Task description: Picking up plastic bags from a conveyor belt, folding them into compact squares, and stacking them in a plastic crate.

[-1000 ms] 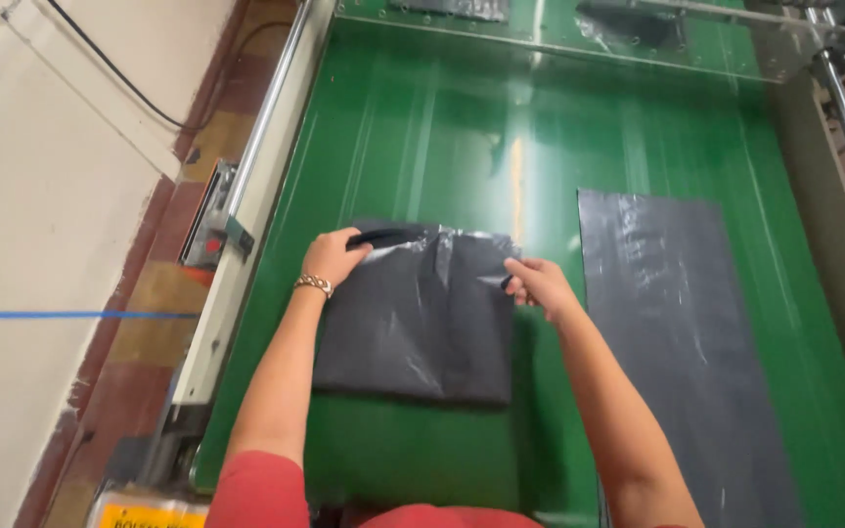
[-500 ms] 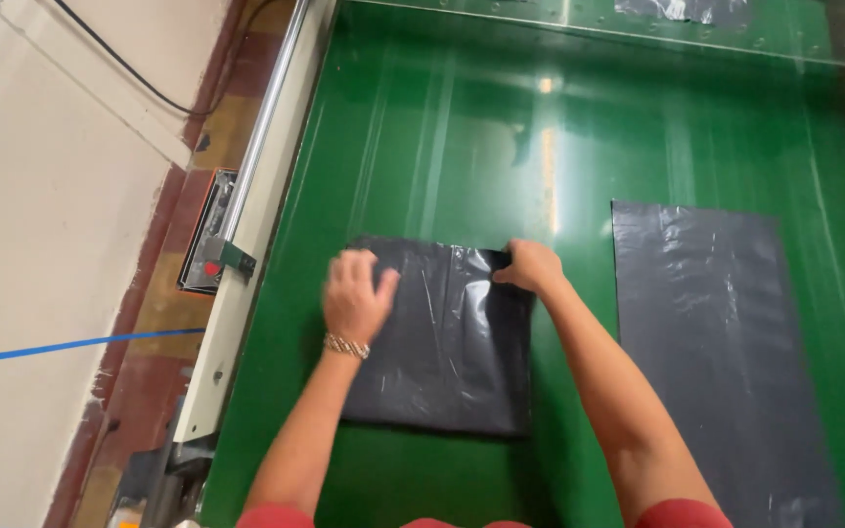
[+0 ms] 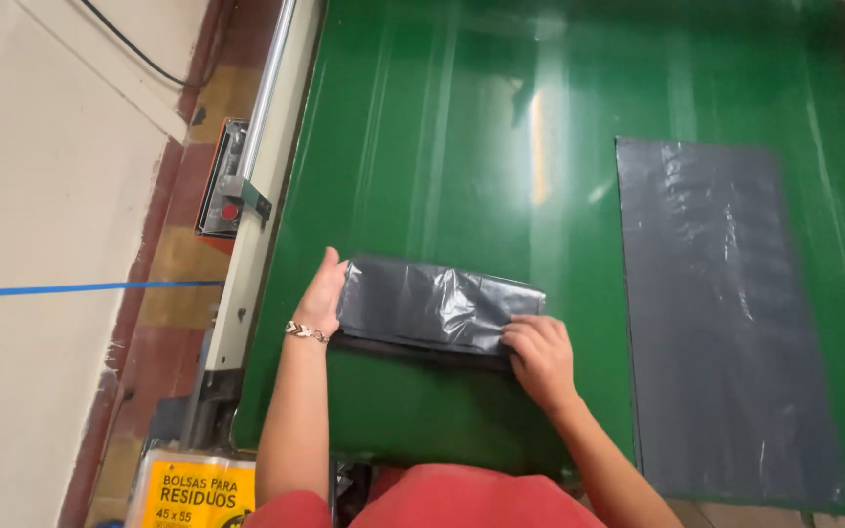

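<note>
A dark grey plastic bag [image 3: 432, 308], folded into a narrow strip, lies on the green table [image 3: 442, 127] close to its front edge. My left hand [image 3: 320, 298] presses against the strip's left end, fingers flat along its edge. My right hand [image 3: 538, 357] rests on the strip's lower right corner and holds the fold down. A bracelet sits on my left wrist. Neither hand lifts the bag off the table.
A second dark grey bag [image 3: 726, 303] lies flat and unfolded on the table's right side. A metal rail [image 3: 261, 196] with a small control box [image 3: 222, 191] runs along the left edge. A yellow package [image 3: 193, 489] sits at the bottom left, by the floor with blue tape [image 3: 80, 289].
The bag was a larger square with both hands at its far edge. That far edge has been folded toward me, so it is now a narrow strip with my hands at its ends.
</note>
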